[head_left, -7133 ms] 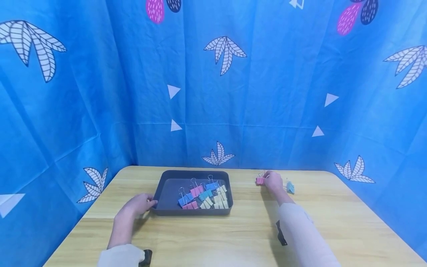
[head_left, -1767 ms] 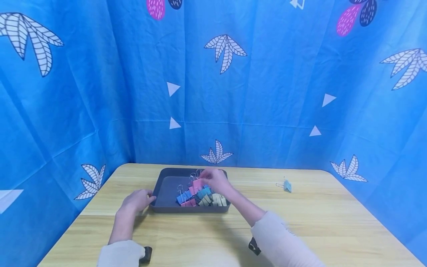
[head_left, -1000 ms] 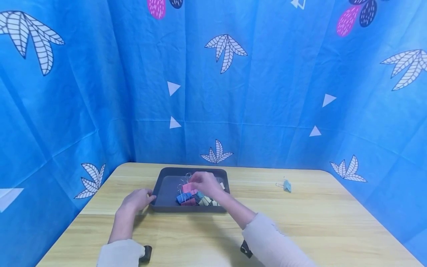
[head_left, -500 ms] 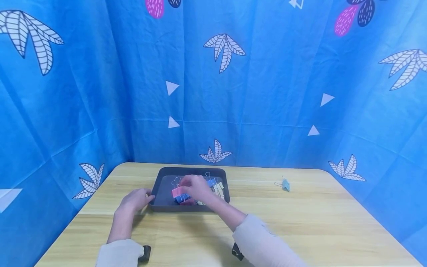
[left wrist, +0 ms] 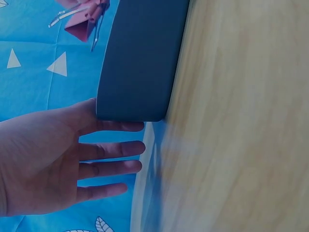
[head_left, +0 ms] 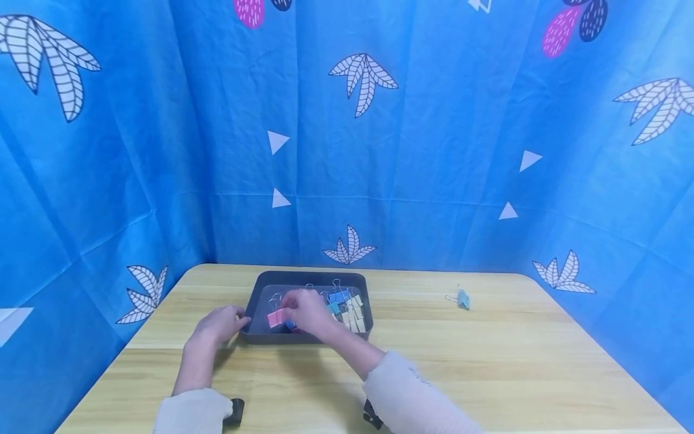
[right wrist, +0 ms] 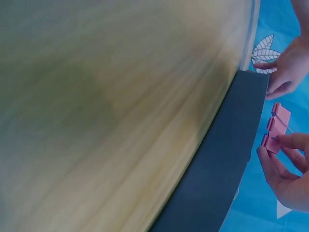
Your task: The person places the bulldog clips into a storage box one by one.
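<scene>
My right hand (head_left: 309,310) is over the dark grey tray (head_left: 309,339), pinching a pink binder clip (head_left: 275,317) between thumb and fingers above the tray's left part. The right wrist view shows the pink clip (right wrist: 277,126) up close; whether it is one clip or more side by side, I cannot tell. My left hand (head_left: 219,325) holds the tray's left end, thumb at the rim and fingers outside; the left wrist view shows those fingers (left wrist: 111,151) nearly straight. Blue, teal and pale yellow binder clips (head_left: 352,318) lie in the tray's right part. My right hand hides some clips.
A light blue binder clip (head_left: 463,299) lies alone on the wooden table (head_left: 488,361), right of the tray. A blue patterned curtain (head_left: 434,150) hangs behind the table and along its sides.
From the table's right side, my right hand has brought a pink clip to the tray, then moved leftward over it with pink in its fingers. My left hand has stayed at the tray's end.
</scene>
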The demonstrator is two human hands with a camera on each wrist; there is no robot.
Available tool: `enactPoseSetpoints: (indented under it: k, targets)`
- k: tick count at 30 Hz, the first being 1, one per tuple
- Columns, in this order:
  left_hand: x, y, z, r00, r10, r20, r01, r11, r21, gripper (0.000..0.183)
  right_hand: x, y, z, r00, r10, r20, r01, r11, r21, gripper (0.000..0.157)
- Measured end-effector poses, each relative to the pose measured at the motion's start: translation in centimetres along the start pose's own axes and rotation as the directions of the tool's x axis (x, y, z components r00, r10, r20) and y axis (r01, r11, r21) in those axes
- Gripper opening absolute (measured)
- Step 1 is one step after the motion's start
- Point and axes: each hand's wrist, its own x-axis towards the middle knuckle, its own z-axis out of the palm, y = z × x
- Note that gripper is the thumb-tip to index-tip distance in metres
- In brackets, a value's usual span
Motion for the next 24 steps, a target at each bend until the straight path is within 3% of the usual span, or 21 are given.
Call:
enactPoseSetpoints:
  k: [6, 14, 24]
  targets:
    - [-0.1, 0.1, -0.2, 1.0, 0.022, -0.005, -0.022, 1.0, 0.02, 0.039, 0.3, -0.4, 1.0, 1.0, 0.018, 0.023, -0.017, 0.999, -0.047, 0.007]
    - [-0.1, 0.0, -0.2, 1.0, 0.021, 0.003, -0.021, 1.0, -0.016, 0.04, 1.2, -0.3, 2.5, 1.0, -0.027, 0.012, 0.028, 0.996, -0.089, 0.009]
    - [0.0, 0.0, -0.2, 1.0, 0.023, 0.012, -0.023, 1.0, -0.011, 0.04, 1.4, -0.3, 3.7, 0.999, 0.025, 0.037, -0.018, 0.987, -0.161, 0.009]
